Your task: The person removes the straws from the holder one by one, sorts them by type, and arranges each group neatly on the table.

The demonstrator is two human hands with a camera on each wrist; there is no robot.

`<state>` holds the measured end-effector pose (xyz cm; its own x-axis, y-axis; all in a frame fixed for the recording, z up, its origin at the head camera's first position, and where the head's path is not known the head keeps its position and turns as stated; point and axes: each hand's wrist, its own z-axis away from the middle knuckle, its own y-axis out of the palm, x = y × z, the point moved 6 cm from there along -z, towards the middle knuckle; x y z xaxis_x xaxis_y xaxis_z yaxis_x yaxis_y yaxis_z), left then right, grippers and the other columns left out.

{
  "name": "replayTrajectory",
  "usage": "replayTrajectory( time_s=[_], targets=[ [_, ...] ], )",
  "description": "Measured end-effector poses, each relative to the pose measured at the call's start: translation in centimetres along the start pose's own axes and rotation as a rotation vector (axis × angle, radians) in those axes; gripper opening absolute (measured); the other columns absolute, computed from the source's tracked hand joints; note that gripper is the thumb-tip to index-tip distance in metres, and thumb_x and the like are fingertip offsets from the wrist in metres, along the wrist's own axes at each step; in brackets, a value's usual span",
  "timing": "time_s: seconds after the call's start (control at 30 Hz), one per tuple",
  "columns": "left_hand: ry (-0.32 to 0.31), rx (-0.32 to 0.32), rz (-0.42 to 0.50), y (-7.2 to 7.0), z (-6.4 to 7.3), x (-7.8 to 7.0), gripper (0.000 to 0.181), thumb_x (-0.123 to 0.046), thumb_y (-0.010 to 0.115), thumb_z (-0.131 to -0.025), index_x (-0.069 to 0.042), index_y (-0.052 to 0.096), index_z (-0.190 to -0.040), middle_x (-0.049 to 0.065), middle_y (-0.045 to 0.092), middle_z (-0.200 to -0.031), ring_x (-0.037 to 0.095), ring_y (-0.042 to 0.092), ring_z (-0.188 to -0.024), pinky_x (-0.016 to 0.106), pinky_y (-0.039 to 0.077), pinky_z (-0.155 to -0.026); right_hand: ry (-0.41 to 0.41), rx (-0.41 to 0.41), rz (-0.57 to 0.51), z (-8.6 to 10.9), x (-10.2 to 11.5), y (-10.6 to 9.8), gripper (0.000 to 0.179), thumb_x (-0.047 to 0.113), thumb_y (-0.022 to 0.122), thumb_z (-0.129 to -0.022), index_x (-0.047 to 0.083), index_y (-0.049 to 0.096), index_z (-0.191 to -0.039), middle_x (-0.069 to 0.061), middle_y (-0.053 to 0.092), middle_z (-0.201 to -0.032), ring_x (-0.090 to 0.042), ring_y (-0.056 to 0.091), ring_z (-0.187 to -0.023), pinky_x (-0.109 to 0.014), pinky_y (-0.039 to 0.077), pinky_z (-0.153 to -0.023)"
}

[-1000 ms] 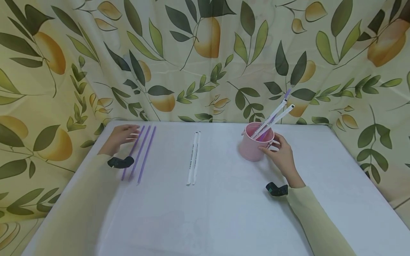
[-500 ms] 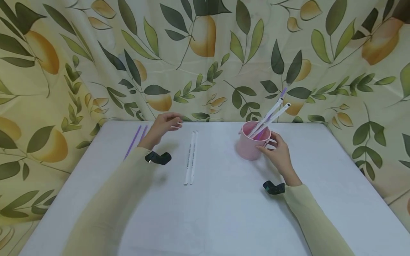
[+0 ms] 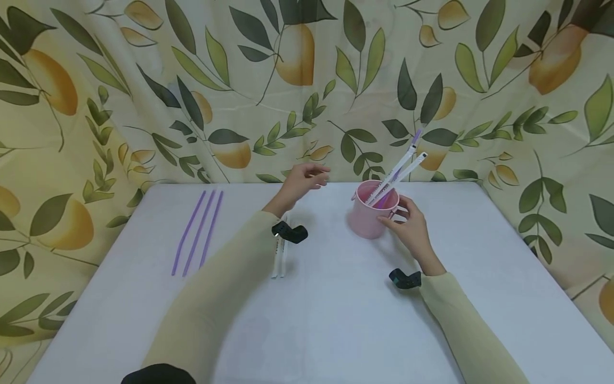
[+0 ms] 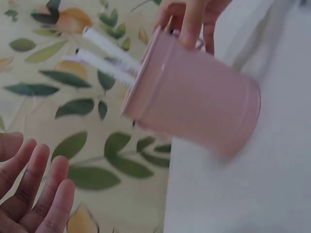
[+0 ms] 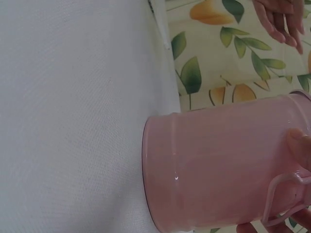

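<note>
My left hand [image 3: 303, 184] hovers left of a pink metal bucket [image 3: 366, 221], fingers loosely extended with nothing in them. In the left wrist view its fingers [image 4: 35, 194] are spread apart from the bucket. My right hand [image 3: 411, 229] grips the bucket at its small side handle [image 5: 272, 194], thumb against the wall. The bucket stands upright on the table. Two slim white printed sticks [image 3: 405, 173], like paper-wrapped straws, lean out of it along with a purple straw [image 3: 416, 136]. Two similar white sticks [image 3: 278, 261] lie on the table, partly hidden by my left wrist.
Three purple straws [image 3: 198, 233] lie side by side at the left of the white table [image 3: 345, 320]. A curtain [image 3: 268, 106] printed with leaves and fruit hangs behind the far edge. A black object [image 3: 158, 374] shows at the bottom edge.
My left hand has moved right, from beside the purple straws, past the white sticks' far ends, towards the bucket. My right hand keeps its hold on the bucket. The head view has shifted slightly.
</note>
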<state>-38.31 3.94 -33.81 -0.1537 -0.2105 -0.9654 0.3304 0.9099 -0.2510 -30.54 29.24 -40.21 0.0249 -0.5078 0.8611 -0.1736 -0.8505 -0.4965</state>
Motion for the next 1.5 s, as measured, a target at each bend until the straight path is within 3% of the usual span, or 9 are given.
replayTrajectory(
  time_s=[0.33, 0.6, 0.77, 0.87, 1.5],
  targets=[
    [0.058, 0.127, -0.149, 7.3, -2.0, -2.2, 0.027, -0.022, 0.06, -0.092, -0.01, 0.064, -0.116, 0.007, 0.064, -0.116, 0.019, 0.062, -0.1, 0.028, 0.054, -0.085, -0.003, 0.006, -0.004, -0.2, -0.2, 0.0, 0.079, 0.032, 0.071, -0.084, 0.009, 0.028, -0.146, -0.02, 0.039, -0.144, -0.038, 0.044, -0.127, -0.05, 0.045, -0.1],
    [0.131, 0.223, -0.298, 11.6, -2.7, -3.5, 0.023, -0.014, 0.061, -0.091, -0.007, 0.067, -0.113, 0.007, 0.068, -0.112, 0.018, 0.063, -0.102, 0.015, 0.051, -0.079, -0.038, 0.009, -0.004, 0.0, 0.0, -0.1, 0.076, 0.028, 0.07, -0.085, 0.008, 0.029, -0.145, -0.021, 0.04, -0.142, -0.039, 0.046, -0.125, -0.052, 0.045, -0.099],
    [0.125, 0.31, -0.359, 13.7, -3.0, -3.3, 0.027, -0.016, 0.059, -0.092, -0.006, 0.065, -0.117, 0.007, 0.067, -0.114, 0.014, 0.063, -0.1, 0.011, 0.05, -0.072, -0.041, 0.008, 0.015, 0.1, 0.0, -0.2, 0.074, 0.026, 0.069, -0.085, 0.007, 0.03, -0.145, -0.021, 0.041, -0.141, -0.039, 0.047, -0.124, -0.051, 0.046, -0.098],
    [0.114, 0.316, -0.364, 14.2, -3.2, -3.0, 0.028, -0.016, 0.057, -0.093, -0.006, 0.064, -0.118, 0.007, 0.067, -0.115, 0.014, 0.063, -0.1, 0.01, 0.049, -0.071, -0.041, 0.01, 0.016, 0.1, 0.0, -0.1, 0.073, 0.027, 0.069, -0.086, 0.007, 0.03, -0.144, -0.021, 0.041, -0.142, -0.039, 0.047, -0.125, -0.051, 0.046, -0.098],
    [0.085, 0.094, -0.401, 13.4, -3.3, -2.4, 0.031, -0.012, 0.058, -0.092, -0.008, 0.063, -0.122, 0.006, 0.066, -0.119, 0.016, 0.063, -0.108, 0.014, 0.052, -0.08, -0.057, -0.004, 0.024, -0.1, 0.2, 0.0, 0.072, 0.024, 0.07, -0.085, 0.006, 0.032, -0.144, -0.021, 0.043, -0.14, -0.037, 0.05, -0.122, -0.048, 0.048, -0.096]
  ],
)
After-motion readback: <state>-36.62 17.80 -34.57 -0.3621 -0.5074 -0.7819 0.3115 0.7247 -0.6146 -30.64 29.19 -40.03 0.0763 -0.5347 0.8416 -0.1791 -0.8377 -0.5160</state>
